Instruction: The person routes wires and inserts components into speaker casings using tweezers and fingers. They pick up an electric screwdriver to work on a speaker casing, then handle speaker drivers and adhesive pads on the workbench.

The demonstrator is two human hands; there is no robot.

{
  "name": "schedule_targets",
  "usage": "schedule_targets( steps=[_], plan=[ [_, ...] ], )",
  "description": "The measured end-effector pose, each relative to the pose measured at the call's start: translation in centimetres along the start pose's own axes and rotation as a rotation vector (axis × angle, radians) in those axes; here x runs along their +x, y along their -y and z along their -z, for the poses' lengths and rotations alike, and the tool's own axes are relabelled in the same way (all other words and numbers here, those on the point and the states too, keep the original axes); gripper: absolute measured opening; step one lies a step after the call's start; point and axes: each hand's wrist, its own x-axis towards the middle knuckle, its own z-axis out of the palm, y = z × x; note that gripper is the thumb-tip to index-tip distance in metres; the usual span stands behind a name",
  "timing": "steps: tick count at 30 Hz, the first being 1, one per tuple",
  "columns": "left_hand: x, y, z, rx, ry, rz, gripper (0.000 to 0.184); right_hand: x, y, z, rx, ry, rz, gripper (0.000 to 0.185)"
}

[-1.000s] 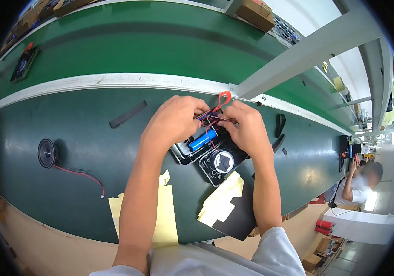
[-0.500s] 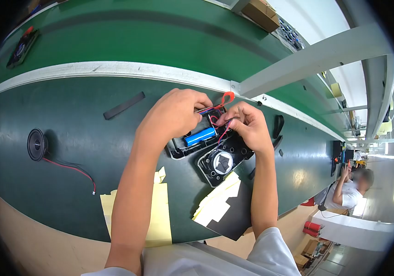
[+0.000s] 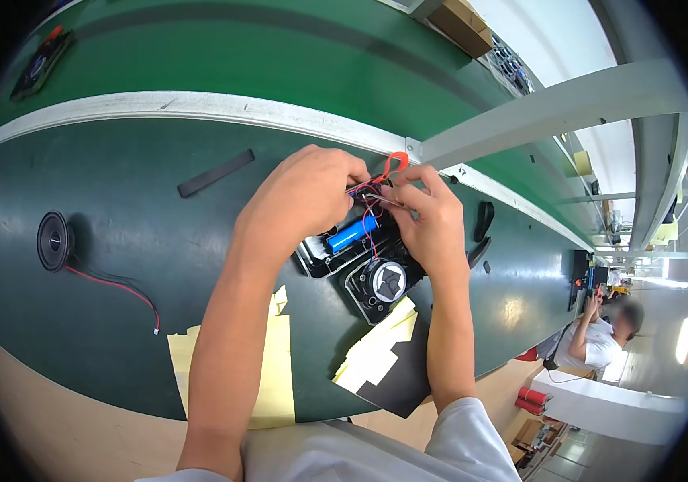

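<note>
My left hand [image 3: 312,189] is closed on the upper left side of an open black plastic housing [image 3: 308,259], its fingertips near the red and blue wires. A blue cylindrical battery [image 3: 352,235] lies inside that housing. My right hand [image 3: 432,213] pinches a thin metallic tool like tweezers [image 3: 385,198], its tip among the wires at the housing's upper end. Thin wires run down to a second black housing half [image 3: 354,294], which carries a round speaker [image 3: 389,281] with a white ring. A red strap loop [image 3: 396,163] sticks up between my hands.
A loose speaker [image 3: 54,241] with a red-and-black lead lies at left. A black strip [image 3: 216,173], yellow paper [image 3: 273,377] and a black sheet [image 3: 398,377] are on the bench. Curved black pieces [image 3: 483,221] lie right of my hand. Another person [image 3: 597,337] works farther right.
My right hand has moved slightly up and left, bringing the thin tool in among the wires. The wires now hang across the battery. My left hand stays at the housing; the view has shifted a little.
</note>
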Motion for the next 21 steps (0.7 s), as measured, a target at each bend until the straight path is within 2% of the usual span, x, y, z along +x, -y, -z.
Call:
schedule_targets(
  steps=[6,9,11,14,17,21],
  plan=[
    [0.2,0.0,-0.3,-0.001,-0.026,0.016,0.034,0.4,1.0,2.0,-0.027,0.148,-0.055,0.018],
    [0.2,-0.3,-0.5,-0.025,-0.038,-0.013,0.033,0.2,0.9,2.3,0.079,0.152,-0.12,0.021],
    [0.3,-0.3,-0.9,-0.069,-0.068,-0.065,0.031,0.3,0.7,2.2,0.118,0.134,-0.131,0.022],
    [0.5,0.4,-1.3,0.06,-0.066,-0.229,0.033,0.4,0.6,2.0,0.091,0.082,-0.146,0.021],
    [0.7,0.3,-1.1,0.126,0.005,-0.163,0.033,0.3,0.5,1.6,0.078,0.056,-0.14,0.019],
    [0.5,0.1,-1.5,0.175,-0.041,-0.159,0.029,0.0,0.8,1.1,0.021,0.026,-0.122,0.017]
  ],
)
